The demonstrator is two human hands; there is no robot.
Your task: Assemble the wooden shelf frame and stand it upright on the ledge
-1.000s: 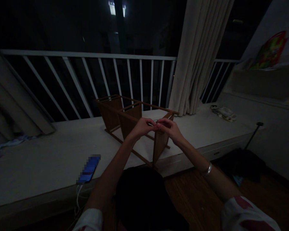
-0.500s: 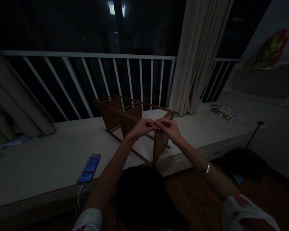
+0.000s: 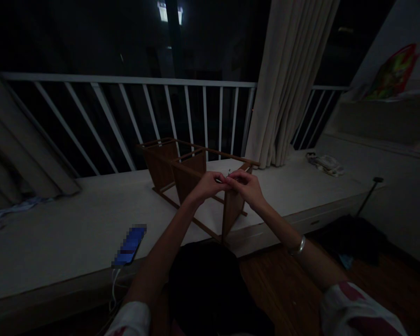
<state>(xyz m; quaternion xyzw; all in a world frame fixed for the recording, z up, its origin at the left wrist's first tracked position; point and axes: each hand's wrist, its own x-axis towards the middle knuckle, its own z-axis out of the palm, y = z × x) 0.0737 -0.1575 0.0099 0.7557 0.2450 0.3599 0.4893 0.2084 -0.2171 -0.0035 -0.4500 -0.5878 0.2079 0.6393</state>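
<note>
A brown wooden rack with several shelf panels lies on its side on the white ledge. At its near right corner my two hands meet, fingertips touching. My left hand is closed in a pinch at that corner; what is between its fingers is hidden. My right hand pinches a small, thin, shiny metal piece whose tip sticks up above the fingers. Its exact kind is too small and dark to tell. A silver bracelet circles my right wrist.
A phone with a white cable lies on the ledge at the left. Behind the rack run white railings and a beige curtain. A crumpled cloth lies at the right, with a dark heap on the floor.
The small metal piece has turned from lying nearly flat over the fingers to pointing upward. My right fingers have shifted slightly; the rack and my left hand stay nearly where they were.
</note>
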